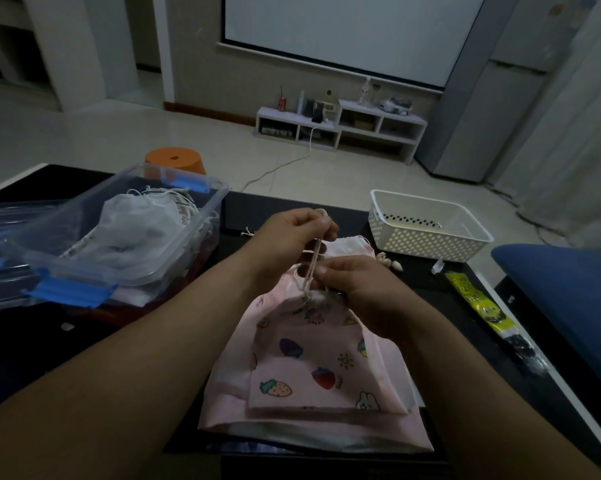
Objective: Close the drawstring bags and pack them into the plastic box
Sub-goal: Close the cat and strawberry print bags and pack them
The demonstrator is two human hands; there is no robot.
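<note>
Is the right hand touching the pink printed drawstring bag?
Touching. The head view shows the right hand pinching the pink printed drawstring bag at its gathered neck.

The room is dim and bluish, brightest at the pale screen (344,26) on the far wall and the tiled floor (188,140), while the black table (50,358) swallows detail. Light is soft, without hard shadows: the left hand (288,233) pinching the cord (314,258) and the right hand (361,285) gripping the pink bag (309,358) look dull yet fairly sharp, and faint glare streaks the clear box (209,216). Wide-angle bending curves the fridge (493,116) at the right edge.
</note>
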